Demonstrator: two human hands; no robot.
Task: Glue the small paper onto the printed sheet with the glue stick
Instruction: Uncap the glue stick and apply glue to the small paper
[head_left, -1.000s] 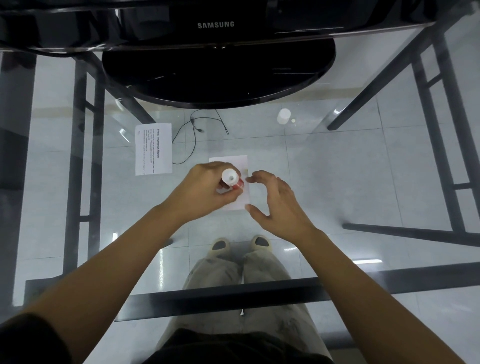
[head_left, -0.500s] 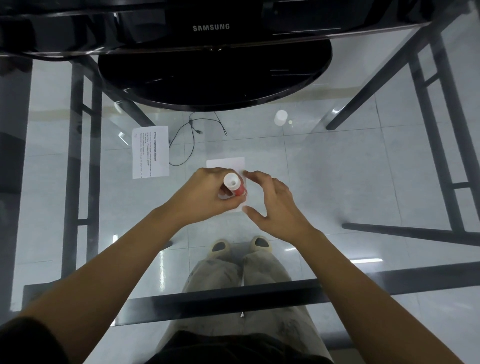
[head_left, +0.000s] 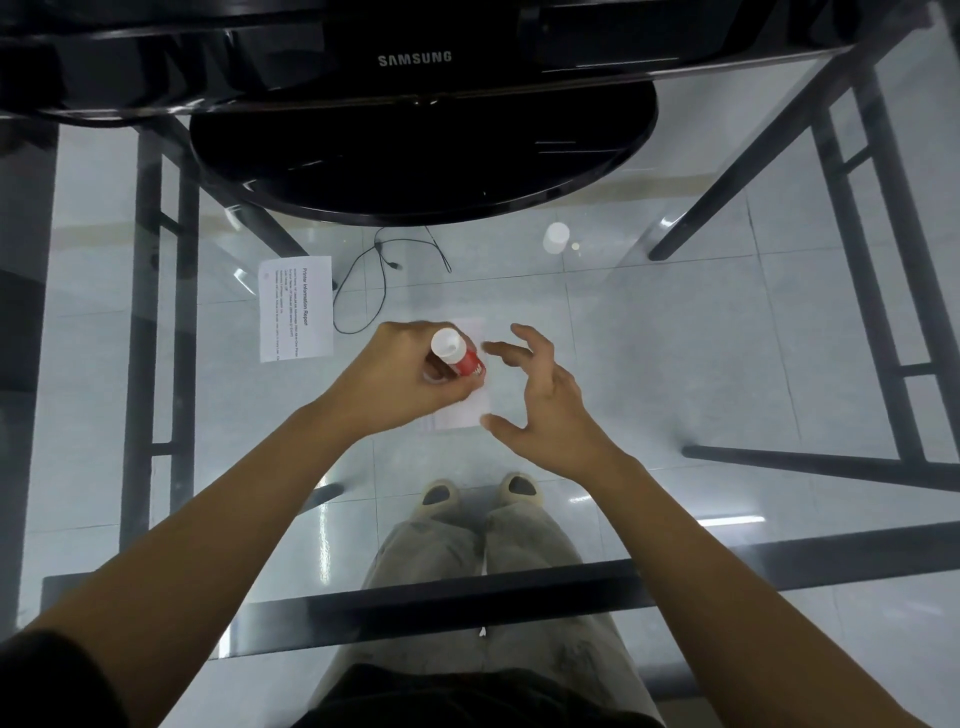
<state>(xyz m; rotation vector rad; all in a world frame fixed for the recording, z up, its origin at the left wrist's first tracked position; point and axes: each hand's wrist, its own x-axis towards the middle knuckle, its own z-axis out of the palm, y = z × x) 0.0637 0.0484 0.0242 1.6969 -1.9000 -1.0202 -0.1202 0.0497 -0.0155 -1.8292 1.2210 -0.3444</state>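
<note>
Glue stick (head_left: 457, 356) is in your left hand (head_left: 402, 382), fingers wrapped round its red body, white end tilted up toward you, the other end down over the small paper (head_left: 465, 402). That paper lies flat on the glass table (head_left: 675, 338), mostly covered by your hand; whether the glue tip touches it is hard to tell. Your right hand (head_left: 553, 410) hovers just right of the stick, fingers spread wide, holding nothing, thumb near the paper's near right corner. Printed sheet (head_left: 295, 307) sits to the far left, well apart. White cap (head_left: 556, 237) stands far right, near the monitor base (head_left: 421, 156).
</note>
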